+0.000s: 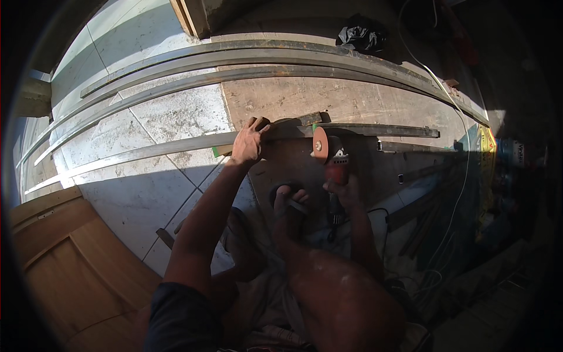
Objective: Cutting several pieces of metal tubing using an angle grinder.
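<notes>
Clasping the long metal bar (187, 143) at the centre of the head view, the left hand (249, 142) has its fingers bent over it. Just right of centre, the right hand (345, 191) grips a red angle grinder (336, 172), its disc (320, 142) beside the bar; shadow makes contact hard to judge. A wooden panel (94, 270) fills the lower left.

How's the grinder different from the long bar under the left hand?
The bar is long and thin; the grinder is short and chunky. The grinder has red parts and a round disc; the bar is silvery. Both are touched: right hand on the grinder, left hand on the bar.
</notes>
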